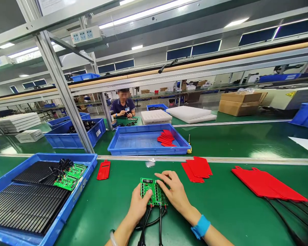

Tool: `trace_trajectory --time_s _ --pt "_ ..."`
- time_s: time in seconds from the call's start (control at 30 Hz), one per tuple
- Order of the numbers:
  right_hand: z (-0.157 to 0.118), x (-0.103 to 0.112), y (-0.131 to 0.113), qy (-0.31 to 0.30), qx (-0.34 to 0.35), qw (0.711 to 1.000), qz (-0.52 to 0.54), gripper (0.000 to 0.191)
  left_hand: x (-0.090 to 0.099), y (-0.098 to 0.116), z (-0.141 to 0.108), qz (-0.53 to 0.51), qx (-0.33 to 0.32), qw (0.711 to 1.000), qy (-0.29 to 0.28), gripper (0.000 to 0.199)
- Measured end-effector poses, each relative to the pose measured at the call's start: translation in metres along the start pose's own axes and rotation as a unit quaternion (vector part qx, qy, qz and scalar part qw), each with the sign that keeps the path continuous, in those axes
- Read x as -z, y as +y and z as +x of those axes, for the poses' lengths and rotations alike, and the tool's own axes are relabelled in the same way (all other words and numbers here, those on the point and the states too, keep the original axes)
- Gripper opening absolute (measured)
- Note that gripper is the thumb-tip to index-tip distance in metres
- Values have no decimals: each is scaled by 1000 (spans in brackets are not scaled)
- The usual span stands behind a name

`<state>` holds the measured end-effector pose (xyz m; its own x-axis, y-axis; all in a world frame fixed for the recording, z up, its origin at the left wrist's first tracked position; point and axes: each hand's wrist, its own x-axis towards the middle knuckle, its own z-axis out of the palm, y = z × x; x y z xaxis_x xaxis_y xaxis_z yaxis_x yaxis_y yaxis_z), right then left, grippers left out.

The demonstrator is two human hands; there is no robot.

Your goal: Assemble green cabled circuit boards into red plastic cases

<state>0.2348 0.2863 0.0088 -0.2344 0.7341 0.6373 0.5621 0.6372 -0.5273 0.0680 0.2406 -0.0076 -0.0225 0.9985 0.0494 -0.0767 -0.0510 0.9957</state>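
A green circuit board (154, 193) with black cables (160, 222) coming off its near edge is held above the green bench. My left hand (139, 203) grips its left side, the thumb lying on the face of the board. Over the board's upper right corner is my right hand (173, 189), thumb and index finger a little apart at the edge; whether they touch it I cannot tell. A blue band circles the right wrist. Just beyond the board lies a small clear plastic piece (150, 163).
At left, a blue tray (78, 191) holds black finned parts and more green boards (70, 177). Red sheets (197, 168) and red covers with cables (268, 182) lie at right, a red frame (103, 170) at left. Behind are a blue bin (136, 140) and a seated person (123, 104).
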Motion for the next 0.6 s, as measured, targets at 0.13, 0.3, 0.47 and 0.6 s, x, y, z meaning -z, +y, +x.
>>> trace_trajectory --time_s 0.13,0.3,0.47,0.6 --pt "-1 -4 -4 -32 77 994 -66 22 -5 -7 -1 73 -30 997 -4 40" --pt "-7 -7 -2 -22 103 993 -58 22 -8 -12 -2 74 -20 997 21 40" --pt "-9 -6 6 11 95 995 -22 18 -12 -11 -3 113 -42 992 30 33" --pt "-8 -6 14 39 133 990 -10 18 -15 -9 -6 169 -26 984 57 30"
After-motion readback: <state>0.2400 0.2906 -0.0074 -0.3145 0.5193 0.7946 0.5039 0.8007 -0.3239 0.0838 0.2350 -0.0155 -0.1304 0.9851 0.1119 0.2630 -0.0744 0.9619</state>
